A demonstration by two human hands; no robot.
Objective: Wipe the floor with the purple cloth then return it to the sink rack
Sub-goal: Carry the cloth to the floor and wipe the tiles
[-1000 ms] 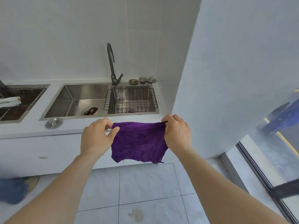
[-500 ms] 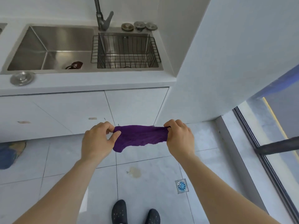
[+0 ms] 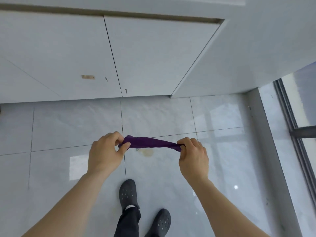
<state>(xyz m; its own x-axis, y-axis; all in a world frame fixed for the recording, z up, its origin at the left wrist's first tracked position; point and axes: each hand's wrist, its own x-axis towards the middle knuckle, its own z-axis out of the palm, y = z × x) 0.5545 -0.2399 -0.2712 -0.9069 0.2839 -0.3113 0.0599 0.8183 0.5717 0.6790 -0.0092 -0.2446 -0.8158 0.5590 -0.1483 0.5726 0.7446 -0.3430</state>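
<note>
Above the floor point(image 3: 222, 168), left hand point(image 3: 106, 151) and right hand point(image 3: 193, 154) each pinch one end of the purple cloth point(image 3: 150, 143). Stain point(image 3: 147, 152) unwiped; wiping and the return to the sink rack remain.

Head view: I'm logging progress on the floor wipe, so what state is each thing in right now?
purple cloth: stretched between both hands, off the floor
left hand: pinching the cloth's left end
right hand: pinching its right end
yellowish stain: on the tile, not yet wiped
cabinet doors: closed
</note>
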